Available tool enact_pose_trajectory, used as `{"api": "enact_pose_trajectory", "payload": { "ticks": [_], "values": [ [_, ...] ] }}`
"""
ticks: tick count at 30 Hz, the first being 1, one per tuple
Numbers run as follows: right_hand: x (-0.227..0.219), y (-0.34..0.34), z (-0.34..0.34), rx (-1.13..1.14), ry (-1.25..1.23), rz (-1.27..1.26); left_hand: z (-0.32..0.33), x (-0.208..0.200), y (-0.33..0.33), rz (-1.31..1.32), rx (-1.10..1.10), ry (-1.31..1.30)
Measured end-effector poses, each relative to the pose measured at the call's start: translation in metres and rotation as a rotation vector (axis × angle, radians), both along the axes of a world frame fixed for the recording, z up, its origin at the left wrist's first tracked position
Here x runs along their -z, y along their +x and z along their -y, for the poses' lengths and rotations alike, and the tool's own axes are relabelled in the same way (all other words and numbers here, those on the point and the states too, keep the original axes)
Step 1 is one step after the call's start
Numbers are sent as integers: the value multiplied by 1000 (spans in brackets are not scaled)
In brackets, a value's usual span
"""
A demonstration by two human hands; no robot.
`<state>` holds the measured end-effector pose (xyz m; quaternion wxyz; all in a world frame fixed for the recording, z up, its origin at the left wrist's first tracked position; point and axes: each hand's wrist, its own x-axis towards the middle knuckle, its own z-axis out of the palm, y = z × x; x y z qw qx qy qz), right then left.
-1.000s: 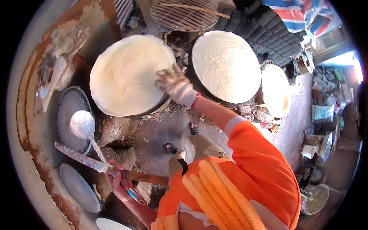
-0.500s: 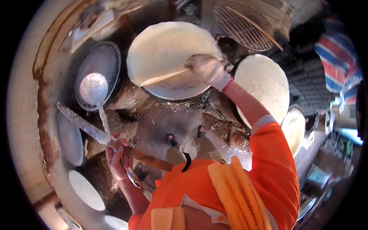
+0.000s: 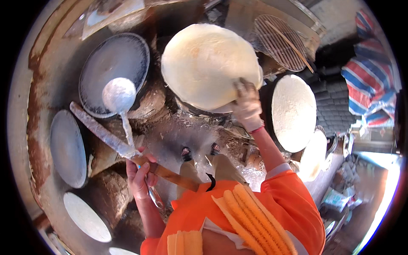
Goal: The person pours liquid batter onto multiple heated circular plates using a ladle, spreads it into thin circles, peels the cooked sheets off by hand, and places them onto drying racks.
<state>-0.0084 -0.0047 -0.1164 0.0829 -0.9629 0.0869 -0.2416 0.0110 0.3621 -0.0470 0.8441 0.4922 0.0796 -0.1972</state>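
Left hand (image 3: 139, 179) curled round ladle (image 3: 119, 95) and wooden-handled blade (image 3: 101, 132); right hand (image 3: 248, 106) (gloved) loosely spread at edge of flatbread (image 3: 206, 63).

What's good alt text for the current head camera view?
A gloved right hand is at the near edge of a large pale flatbread on a round griddle. The bare left hand holds a white-coated ladle and a long wooden-handled blade.

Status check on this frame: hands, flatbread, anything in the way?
Left hand gripping ladle and long flat stick. Gloved right hand open over pale flatbread, lower right edge. That hand hides part of the edge.
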Motion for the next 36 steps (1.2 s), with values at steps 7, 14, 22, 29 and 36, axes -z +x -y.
{"api": "enact_pose_trajectory", "payload": {
  "ticks": [7, 14, 22, 29, 36],
  "values": [
    [-8, 32, -29, -115, -411, -673, -11, -18, 17, 54, 57, 35],
    [4, 41, 11, 117, 758, 561, -9, -56, 20, 31, -1, 48],
    [-102, 37, 96, 377, 477, 356, -4, -15, 24, 2, 115, 51],
    [-273, -115, 165, 431, 839, 982, 46, 24, 23, 36, 332, 36],
    [-190, -483, 147, 820, 689, 1000, 20, -77, -48, 106, 450, 60]
  ]
}}
